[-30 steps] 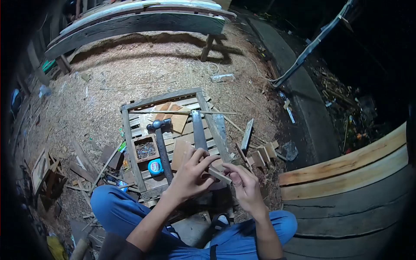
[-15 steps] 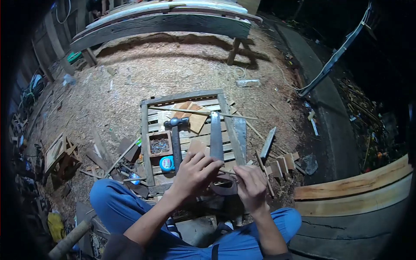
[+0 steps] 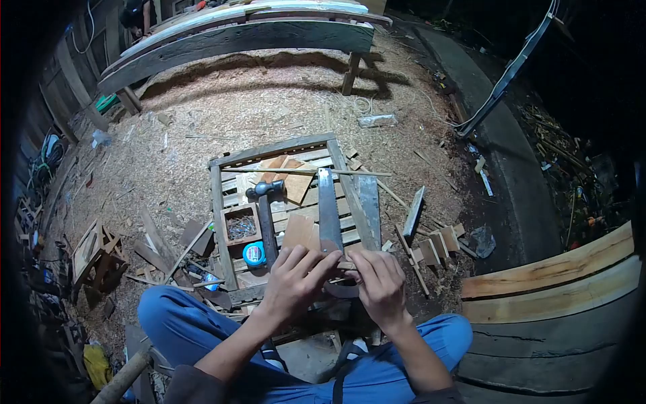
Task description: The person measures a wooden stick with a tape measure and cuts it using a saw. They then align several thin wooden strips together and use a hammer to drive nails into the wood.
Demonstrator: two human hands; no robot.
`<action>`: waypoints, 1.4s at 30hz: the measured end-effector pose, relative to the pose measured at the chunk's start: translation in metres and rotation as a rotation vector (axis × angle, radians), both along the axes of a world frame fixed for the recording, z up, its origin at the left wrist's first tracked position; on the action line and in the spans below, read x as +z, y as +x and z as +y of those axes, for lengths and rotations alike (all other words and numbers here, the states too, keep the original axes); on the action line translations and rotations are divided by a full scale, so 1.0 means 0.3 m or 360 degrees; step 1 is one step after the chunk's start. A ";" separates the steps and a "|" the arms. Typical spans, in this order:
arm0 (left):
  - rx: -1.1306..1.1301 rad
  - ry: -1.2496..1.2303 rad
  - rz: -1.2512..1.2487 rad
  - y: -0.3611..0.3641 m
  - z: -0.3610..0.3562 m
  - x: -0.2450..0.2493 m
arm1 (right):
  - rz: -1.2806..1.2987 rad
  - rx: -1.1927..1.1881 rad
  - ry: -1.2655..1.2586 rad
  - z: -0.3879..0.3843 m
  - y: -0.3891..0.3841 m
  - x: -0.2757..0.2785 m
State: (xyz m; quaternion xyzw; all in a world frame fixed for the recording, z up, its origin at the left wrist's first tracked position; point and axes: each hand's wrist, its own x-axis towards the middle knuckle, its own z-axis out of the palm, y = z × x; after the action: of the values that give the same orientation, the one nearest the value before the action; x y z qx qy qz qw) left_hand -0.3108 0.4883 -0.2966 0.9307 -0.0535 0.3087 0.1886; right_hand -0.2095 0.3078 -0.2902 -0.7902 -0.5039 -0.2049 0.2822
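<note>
My left hand (image 3: 295, 277) and my right hand (image 3: 378, 285) are close together above my lap, fingers curled. Between them they grip a thin strip of wood (image 3: 346, 265), mostly covered by the fingers. Just beyond lies a handsaw (image 3: 328, 205) on a slatted wooden frame (image 3: 363, 214), its blade pointing away and its handle partly behind my hands. Left of the saw rests a hammer (image 3: 267, 219), head at the far end. Beside it are a blue tape measure (image 3: 254, 254) and a wooden box of nails (image 3: 242, 225). Flat wood pieces (image 3: 301, 232) lie between hammer and saw.
A long wooden bench (image 3: 235, 44) spans the far side, with part of a person (image 3: 138, 17) at its left end. Planks (image 3: 552, 283) lie to my right. Wood offcuts (image 3: 437, 246) and a small wooden construction (image 3: 97, 256) sit on the sawdust-covered ground.
My view has shifted slightly, so the surroundings sit a little lower-left or higher. My right hand has drawn nearer to my left, and both still grip the strip.
</note>
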 end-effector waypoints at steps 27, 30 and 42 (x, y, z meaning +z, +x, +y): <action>-0.0109 0.0071 0.0281 0.019 0.018 -0.041 | 0.0061 -0.0061 -0.0231 0.023 0.002 -0.092; -0.0096 0.0037 0.0287 0.026 0.012 -0.048 | 0.0084 -0.0125 -0.0243 0.022 0.003 -0.126; 0.0052 -0.0100 0.0226 0.026 -0.009 -0.090 | 0.0197 -0.0226 -0.0005 0.071 -0.018 -0.148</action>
State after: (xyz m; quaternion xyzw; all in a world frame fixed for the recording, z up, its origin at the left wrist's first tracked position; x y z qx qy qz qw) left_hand -0.3029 0.4856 -0.3235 0.9447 -0.0150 0.2464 0.2160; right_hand -0.2149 0.3291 -0.3346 -0.8356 -0.4285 -0.1744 0.2963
